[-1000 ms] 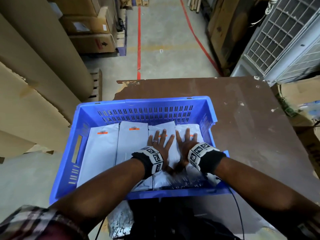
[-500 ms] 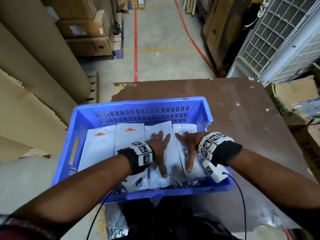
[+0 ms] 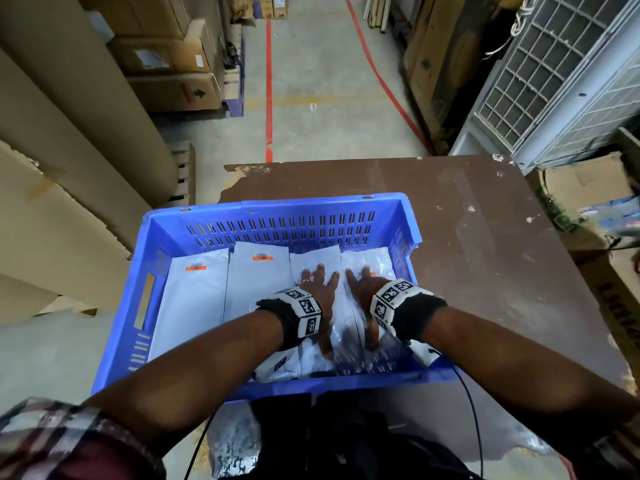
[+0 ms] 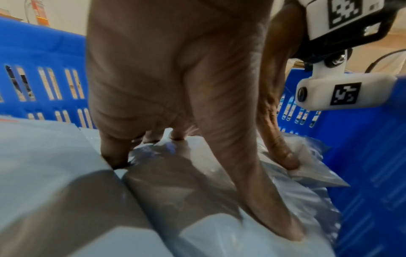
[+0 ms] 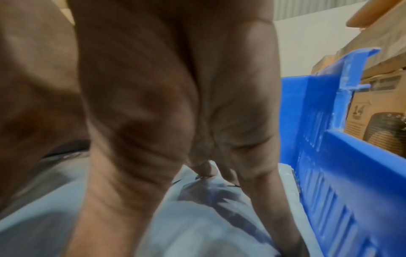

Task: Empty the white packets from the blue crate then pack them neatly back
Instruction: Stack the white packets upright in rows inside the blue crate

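A blue crate (image 3: 277,207) sits on the brown table (image 3: 467,237), near its front left. Several white packets (image 3: 197,306) with orange labels lie side by side inside it, filling the floor. My left hand (image 3: 320,289) lies flat with fingers spread on the third packet from the left (image 4: 197,200). My right hand (image 3: 363,292) presses flat on the rightmost packet (image 5: 197,226), close to the crate's right wall (image 5: 340,173). Both thumbs point back toward me. Neither hand holds anything.
Tall cardboard sheets (image 3: 69,168) and boxes stand to the left. A metal grille unit (image 3: 554,81) and a torn carton (image 3: 588,188) sit on the right. Crumpled plastic (image 3: 235,441) hangs below the crate's near edge. A red line (image 3: 268,81) marks the concrete floor.
Both hands stay flat on the right-hand packets. Their fingertips slid a little nearer to me half a second ago, then back toward the crate's far wall.
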